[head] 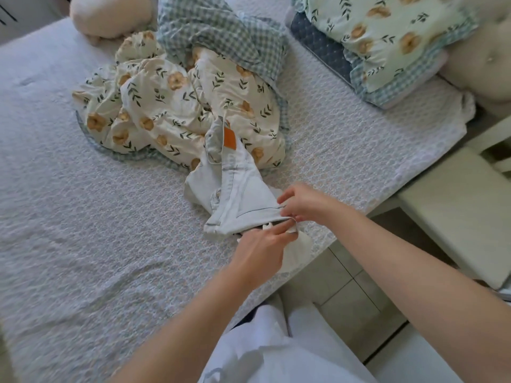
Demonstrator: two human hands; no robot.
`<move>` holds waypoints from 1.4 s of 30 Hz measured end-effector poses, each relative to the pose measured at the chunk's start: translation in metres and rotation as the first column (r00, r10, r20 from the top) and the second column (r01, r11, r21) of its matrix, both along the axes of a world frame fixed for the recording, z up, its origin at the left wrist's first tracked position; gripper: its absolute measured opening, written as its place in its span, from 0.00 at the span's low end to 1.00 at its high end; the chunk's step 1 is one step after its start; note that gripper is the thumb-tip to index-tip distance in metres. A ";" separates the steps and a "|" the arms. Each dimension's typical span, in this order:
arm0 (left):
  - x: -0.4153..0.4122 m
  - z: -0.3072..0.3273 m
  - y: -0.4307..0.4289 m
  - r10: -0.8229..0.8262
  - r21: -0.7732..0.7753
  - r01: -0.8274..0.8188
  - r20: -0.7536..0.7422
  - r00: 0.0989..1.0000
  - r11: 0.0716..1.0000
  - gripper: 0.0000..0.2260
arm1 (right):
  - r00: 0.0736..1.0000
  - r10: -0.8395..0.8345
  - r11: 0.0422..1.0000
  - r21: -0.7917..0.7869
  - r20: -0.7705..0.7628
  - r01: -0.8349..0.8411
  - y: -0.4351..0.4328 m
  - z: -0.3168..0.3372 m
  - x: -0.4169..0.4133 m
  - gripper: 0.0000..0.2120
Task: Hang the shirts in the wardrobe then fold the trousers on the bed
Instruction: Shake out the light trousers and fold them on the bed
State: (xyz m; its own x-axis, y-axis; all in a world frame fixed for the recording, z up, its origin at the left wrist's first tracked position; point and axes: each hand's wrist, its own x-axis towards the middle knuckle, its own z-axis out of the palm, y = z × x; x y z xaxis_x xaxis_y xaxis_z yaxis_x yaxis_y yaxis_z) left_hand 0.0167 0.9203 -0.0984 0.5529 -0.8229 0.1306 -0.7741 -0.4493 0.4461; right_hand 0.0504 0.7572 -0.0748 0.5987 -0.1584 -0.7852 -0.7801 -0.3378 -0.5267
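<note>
At the white textured bed's [83, 217] near edge | pale blue denim trousers [237, 189] lie bunched, long axis running away toward the floral duvet [166, 106] | grip: left hand [262, 244] and right hand [304, 203] both pinch the near end | folding not begun

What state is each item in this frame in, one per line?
pale jeans, bunched on the bed, not yet folded
left hand, pinches the jeans' near edge
right hand, pinches the same edge
floral duvet, crumpled in a heap
pillows, stacked
</note>
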 end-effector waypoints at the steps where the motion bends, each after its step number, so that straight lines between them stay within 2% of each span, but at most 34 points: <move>1: -0.002 -0.001 0.000 0.001 -0.005 -0.001 -0.011 1.000 1.000 0.19 | 0.999 -0.035 0.999 -0.002 0.006 0.035 -0.003 -0.005 -0.005 0.17; 4: -0.010 0.004 0.001 0.022 -0.049 -0.026 -0.069 0.997 0.998 0.11 | 0.994 -0.105 0.994 0.004 0.028 0.105 -0.011 -0.011 -0.016 0.16; 5: -0.011 0.007 0.000 0.087 -0.067 -0.094 -0.097 0.992 0.993 0.08 | 0.989 -0.140 0.990 0.038 0.040 0.139 -0.013 -0.010 -0.019 0.16; 6: -0.010 0.011 -0.002 0.195 -0.068 -0.204 -0.122 0.973 0.977 0.11 | 0.983 -0.177 0.982 0.080 0.055 0.173 -0.016 -0.009 -0.024 0.17; 8: -0.001 0.011 -0.004 0.445 0.017 -0.450 -0.192 0.875 0.893 0.15 | 0.965 -0.245 0.963 0.141 0.090 0.231 -0.023 -0.003 -0.034 0.19; 10: 0.012 0.003 -0.004 0.598 0.118 -0.591 -0.274 0.753 0.798 0.12 | 0.936 -0.333 0.927 0.220 0.111 0.304 -0.032 0.004 -0.047 0.19; 12: 0.026 -0.002 -0.007 0.662 0.211 -0.635 -0.376 0.648 0.743 0.07 | 0.897 -0.423 0.872 0.326 0.127 0.364 -0.042 0.013 -0.062 0.19; 14: 0.037 -0.011 -0.014 0.699 0.316 -0.637 -0.475 0.534 0.703 0.12 | 0.869 -0.469 0.837 0.392 0.158 0.381 -0.053 0.022 -0.077 0.19; 15: 0.041 -0.015 -0.020 0.721 0.379 -0.637 -0.534 0.442 0.671 0.15 | 0.855 -0.488 0.824 0.416 0.175 0.385 -0.058 0.026 -0.085 0.19; 16: 0.044 -0.022 -0.025 0.741 0.450 -0.636 -0.596 0.309 0.627 0.18 | 0.841 -0.507 0.810 0.438 0.191 0.389 -0.063 0.030 -0.093 0.19; 19: 0.043 -0.027 -0.046 0.681 0.650 -0.556 -0.707 -0.190 0.519 0.21 | 0.803 -0.560 0.772 0.481 0.205 0.416 -0.076 0.039 -0.115 0.18; 20: 0.040 -0.028 -0.052 0.642 0.682 -0.522 -0.708 -0.294 0.513 0.21 | 0.791 -0.577 0.761 0.487 0.204 0.429 -0.080 0.042 -0.122 0.18; 21: 0.036 -0.027 -0.058 0.632 0.702 -0.484 -0.700 -0.332 0.523 0.20 | 0.777 -0.595 0.750 0.490 0.206 0.445 -0.084 0.044 -0.129 0.18; 23: 0.027 -0.028 -0.067 0.660 0.723 -0.418 -0.683 -0.313 0.550 0.20 | 0.740 -0.634 0.730 0.487 0.223 0.479 -0.092 0.047 -0.141 0.18; 25: 0.018 -0.029 -0.074 0.682 0.717 -0.379 -0.688 -0.249 0.585 0.17 | 0.682 -0.689 0.696 0.488 0.248 0.526 -0.101 0.050 -0.154 0.18; 27: 0.010 -0.026 -0.079 0.672 0.687 -0.394 -0.713 -0.202 0.611 0.14 | 0.611 -0.742 0.655 0.491 0.276 0.575 -0.113 0.053 -0.167 0.17; 29: 0.006 -0.020 -0.085 0.608 0.612 -0.466 -0.773 -0.181 0.639 0.13 | 0.579 -0.747 0.662 0.436 0.327 0.609 -0.124 0.052 -0.181 0.18; 32: 0.007 -0.008 -0.102 0.493 0.465 -0.546 -0.863 -0.106 0.697 0.21 | 0.591 -0.706 0.703 0.282 0.391 0.653 -0.135 0.045 -0.204 0.18; 35: 0.004 0.026 -0.127 0.463 0.363 -0.550 -0.885 0.049 0.752 0.17 | 0.614 -0.673 0.714 0.143 0.413 0.686 -0.142 0.036 -0.225 0.15; 37: 0.001 0.050 -0.145 0.425 0.319 -0.535 -0.901 0.084 0.782 0.15 | 0.631 -0.640 0.710 0.022 0.438 0.704 -0.147 0.031 -0.236 0.14; 40: -0.007 0.078 -0.171 0.365 0.235 -0.544 -0.920 0.143 0.806 0.13 | 0.754 -0.432 0.725 -0.307 0.496 0.617 -0.150 0.032 -0.250 0.15; 42: -0.015 0.099 -0.190 0.313 0.167 -0.549 -0.932 0.184 0.819 0.13 | 0.800 -0.307 0.736 -0.404 0.516 0.543 -0.144 0.043 -0.253 0.18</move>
